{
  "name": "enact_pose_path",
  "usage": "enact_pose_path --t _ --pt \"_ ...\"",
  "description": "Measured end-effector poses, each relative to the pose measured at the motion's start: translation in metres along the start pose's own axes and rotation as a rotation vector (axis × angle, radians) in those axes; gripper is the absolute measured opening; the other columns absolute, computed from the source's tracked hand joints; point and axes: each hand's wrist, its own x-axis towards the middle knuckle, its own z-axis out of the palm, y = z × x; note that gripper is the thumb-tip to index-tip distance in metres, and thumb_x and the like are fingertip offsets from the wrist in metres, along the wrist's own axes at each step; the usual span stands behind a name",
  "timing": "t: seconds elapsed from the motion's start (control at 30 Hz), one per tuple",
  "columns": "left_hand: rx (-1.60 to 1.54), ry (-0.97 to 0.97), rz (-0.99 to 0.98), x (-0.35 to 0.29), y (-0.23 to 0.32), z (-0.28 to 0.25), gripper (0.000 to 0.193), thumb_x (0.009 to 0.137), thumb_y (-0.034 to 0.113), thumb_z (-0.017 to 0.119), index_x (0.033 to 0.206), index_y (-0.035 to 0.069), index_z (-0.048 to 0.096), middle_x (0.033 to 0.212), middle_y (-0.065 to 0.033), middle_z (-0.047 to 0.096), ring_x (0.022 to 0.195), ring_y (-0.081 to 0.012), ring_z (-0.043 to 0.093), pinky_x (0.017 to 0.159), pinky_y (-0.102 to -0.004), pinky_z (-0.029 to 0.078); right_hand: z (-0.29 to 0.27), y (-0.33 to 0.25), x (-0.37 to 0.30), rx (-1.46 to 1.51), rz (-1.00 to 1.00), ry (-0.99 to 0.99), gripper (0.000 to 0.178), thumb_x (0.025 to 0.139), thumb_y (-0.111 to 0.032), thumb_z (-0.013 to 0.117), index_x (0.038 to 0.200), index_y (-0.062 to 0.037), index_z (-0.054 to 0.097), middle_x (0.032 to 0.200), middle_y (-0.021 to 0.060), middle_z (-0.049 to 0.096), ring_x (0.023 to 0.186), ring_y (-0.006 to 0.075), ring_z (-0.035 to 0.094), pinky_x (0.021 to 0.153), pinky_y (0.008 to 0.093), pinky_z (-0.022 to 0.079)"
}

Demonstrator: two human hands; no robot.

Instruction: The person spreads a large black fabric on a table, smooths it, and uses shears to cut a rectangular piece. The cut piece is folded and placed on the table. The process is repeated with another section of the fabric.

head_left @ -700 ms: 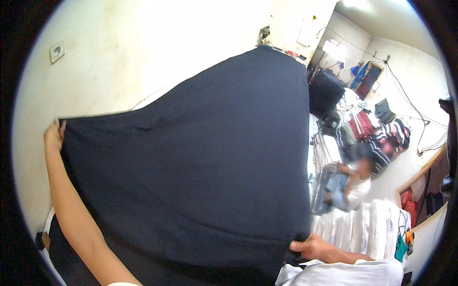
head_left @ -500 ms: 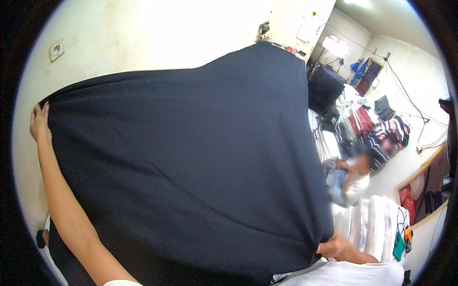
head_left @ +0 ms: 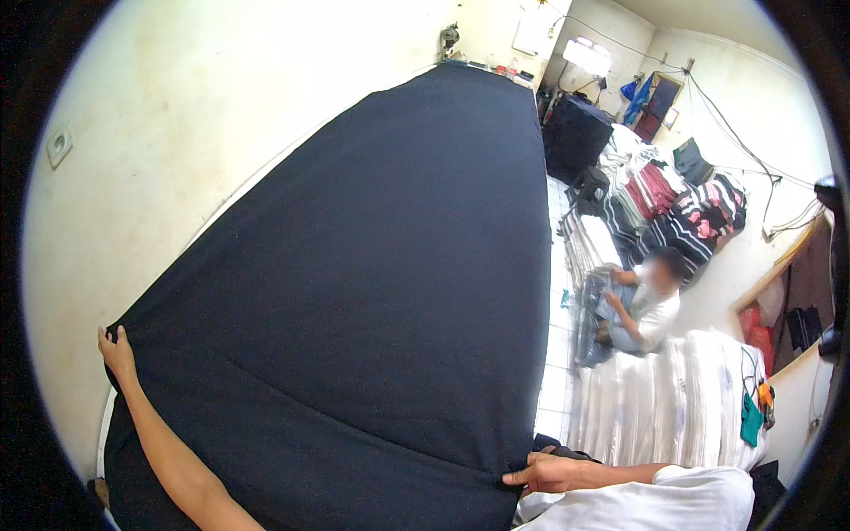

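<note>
Since the black cloth (head_left: 372, 248) lies spread over a long surface (head_left: 107, 425) right beside the wall (head_left: 133, 177), I'd say the trick here is even tension from side to side. See that slanting crease (head_left: 354, 429) running from the left part down toward the right hand (head_left: 547, 473)? That's the bit I'd fuss over: easing the two edges apart with the same pull on each should flatten it better than one hard yank, which would probably just skew the fabric. The left hand (head_left: 118, 350) has its fingers pinched on the left edge, out by the wall, arm stretched pretty far, so I'd lean in a little rather than tug from the fingertips. The right hand's fingers are clamped on the near right edge, though I can't tell how much fabric is bunched under them. Less is better imo. Also worth watching the right side, where a seated co-worker (head_left: 655, 305) and a row of white bundles (head_left: 673, 398) are, so nothing drags that way.
</note>
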Motion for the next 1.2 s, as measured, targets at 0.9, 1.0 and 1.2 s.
enact_pose_path --t 0.9,1.0,1.2 --pt "0.284 -0.782 0.573 -0.379 0.276 -0.079 0.068 0.112 0.043 0.052 0.165 0.001 0.045 0.180 -0.0228 0.022 0.169 -0.0412 0.010 0.134 -0.0646 0.000 -0.027 -0.022 0.023 0.252 -0.227 -0.013 0.070 0.110 -0.031 0.069 0.152 0.0169 0.041 0.152 0.0225 0.060 0.136 0.0357 0.062 0.118 0.0617 0.048" --pt "0.350 -0.843 0.368 -0.395 0.256 -0.103 0.065 0.114 0.039 0.050 0.167 0.002 0.042 0.181 -0.0217 0.021 0.169 -0.0364 0.013 0.136 -0.0570 0.004 -0.034 -0.017 0.031 0.025 -0.125 0.037 0.074 0.110 -0.035 0.068 0.151 0.0193 0.038 0.149 0.0236 0.060 0.129 0.0358 0.065 0.114 0.0616 0.052" --pt "0.006 -0.690 0.224 -0.484 0.274 -0.175 0.048 0.109 0.017 0.061 0.153 -0.004 0.058 0.162 -0.0249 0.054 0.156 -0.0412 0.045 0.130 -0.0547 0.031 -0.044 -0.026 0.035 -0.070 -0.170 -0.165 0.052 0.113 -0.037 0.063 0.136 0.0096 0.062 0.127 0.0172 0.070 0.116 0.0298 0.068 0.085 0.0469 0.063"
